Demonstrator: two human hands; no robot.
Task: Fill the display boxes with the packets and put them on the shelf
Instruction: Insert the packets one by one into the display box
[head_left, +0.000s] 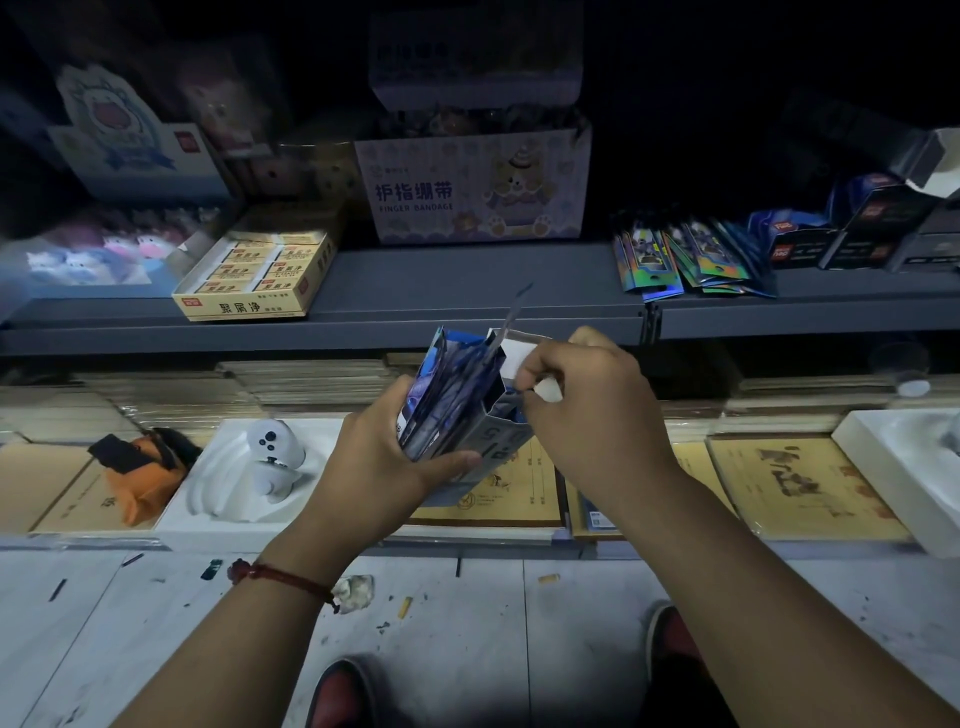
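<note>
Reading from the left, we see a yellow box of erasers (254, 275) on the grey shelf (467, 296); nearer us, before the shelf edge, the left hand (382, 462) grips the display box (493, 423) from beneath, thumb across its side, with packets (449, 382) standing crowded in its open top; the right hand (589, 410) pinches what appears to be the box's white flap (548, 388), though dim light leaves this uncertain; further right, we note loose packets (691, 260) fanned on the shelf, just beside dark display boxes (852, 228) standing there.
</note>
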